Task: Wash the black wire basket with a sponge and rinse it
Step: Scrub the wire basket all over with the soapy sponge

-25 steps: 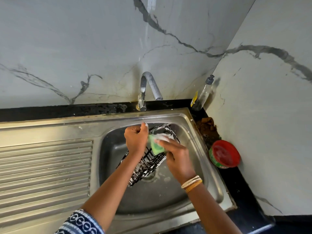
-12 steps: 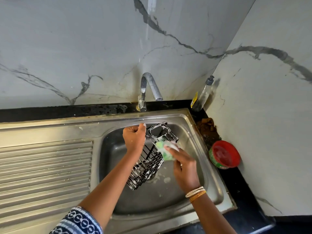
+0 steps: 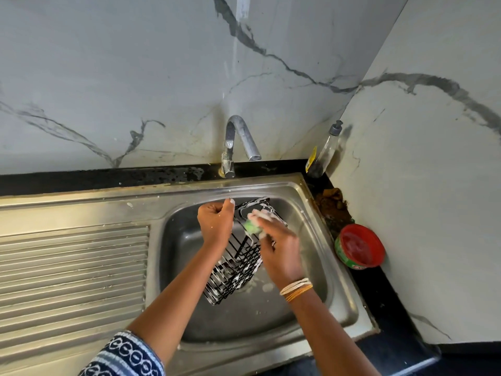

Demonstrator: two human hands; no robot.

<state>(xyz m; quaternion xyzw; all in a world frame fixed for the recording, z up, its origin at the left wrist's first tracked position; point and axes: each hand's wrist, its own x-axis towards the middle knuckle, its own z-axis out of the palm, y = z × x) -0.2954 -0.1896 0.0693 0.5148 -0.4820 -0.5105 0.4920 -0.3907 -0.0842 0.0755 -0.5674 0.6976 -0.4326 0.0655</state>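
The left hand (image 3: 215,223), just above the middle of the frame, is curled in a fist round the upper left rim of the black wire basket (image 3: 238,267), thumb pointing up toward the tap. Just to its right, the right hand (image 3: 279,248) pinches a green sponge (image 3: 252,226) in its fingertips and presses it against the upper part of the basket; this hand is blurred, so the exact lie of its fingers cannot be told. The basket hangs tilted between the two hands, its open top toward the upper right and its bottom end pointing down and left, over the bowl of the steel sink (image 3: 339,267); white suds streak its wires. Thread bands (image 3: 295,289) circle the right wrist, and a patterned dark-and-white sleeve (image 3: 124,356) shows at the lower left of the frame. Flecks of foam lie on the sink floor below the basket. The ribbed drainboard (image 3: 73,267) fills the left of the frame. A chrome tap (image 3: 238,142) stands above the hands at the sink's back edge. On the black counter (image 3: 379,308) to the right sit a round red tub (image 3: 359,246), a brown scrubber-like clump (image 3: 332,202) and, in the corner, a clear bottle (image 3: 324,153) leaning on the marble wall (image 3: 135,77).
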